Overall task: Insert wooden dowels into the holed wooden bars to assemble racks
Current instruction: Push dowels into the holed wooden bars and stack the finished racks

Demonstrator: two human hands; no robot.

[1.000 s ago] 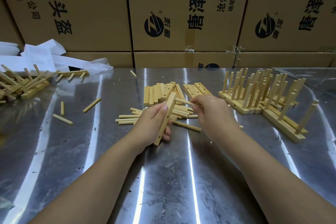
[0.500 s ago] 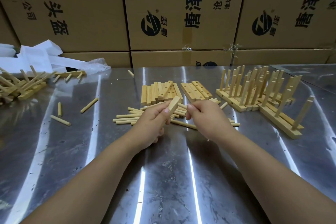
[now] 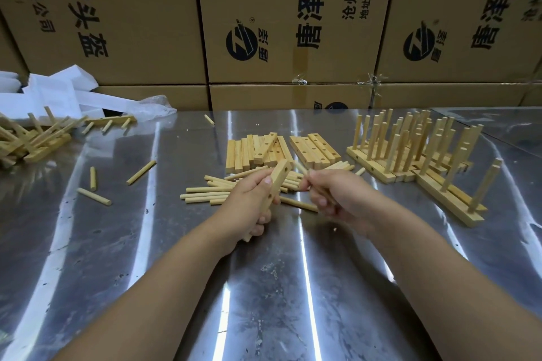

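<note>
Head view: left hand [image 3: 249,202] grips a holed bar [image 3: 278,180], right hand [image 3: 343,196] pinches a dowel [image 3: 300,168] beside it.

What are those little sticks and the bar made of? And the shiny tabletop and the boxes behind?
The dowels and the bar in the left hand look like pale bare wood: matte, faint grain, no gloss. The table seems to be sheet metal, probably stainless steel: mirror-like streaks and scuffs. The boxes look like plain brown cardboard, printed in black.

Left grip [image 3: 249,204] curled round a bar [image 3: 279,177], right grip [image 3: 337,196] pinching a dowel [image 3: 299,167], arms extended forward
</note>
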